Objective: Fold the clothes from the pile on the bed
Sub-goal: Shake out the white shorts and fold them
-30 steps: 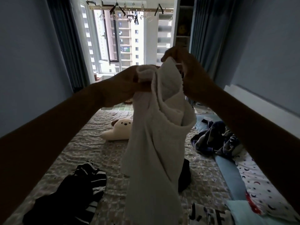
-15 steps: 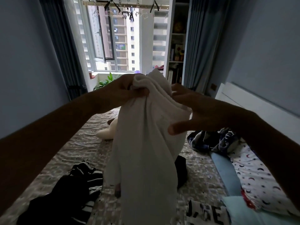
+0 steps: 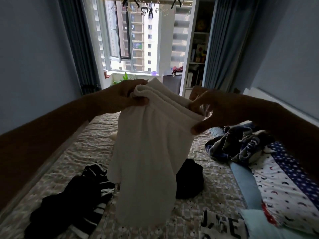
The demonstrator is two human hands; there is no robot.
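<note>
Grip of the left hand [image 3: 119,99] bunches a top corner of the white garment [image 3: 148,161] hanging over the bed [image 3: 82,144], the right hand [image 3: 224,111] pinching the same edge; drawing them apart, level, should straighten it.

Plain white garment [image 3: 148,152] front and centre, no print on it. Lower left, a striped garment [image 3: 82,204], black with white bands. Behind, a solid black garment [image 3: 189,180]. The bedspread [image 3: 77,152] is beige with a fine check, maybe tiny flowers too. To the right, a navy-and-white bundle [image 3: 241,147], a white sheet [image 3: 284,187] dotted with coloured crescents, and a pale blue pillow [image 3: 246,187].
</note>
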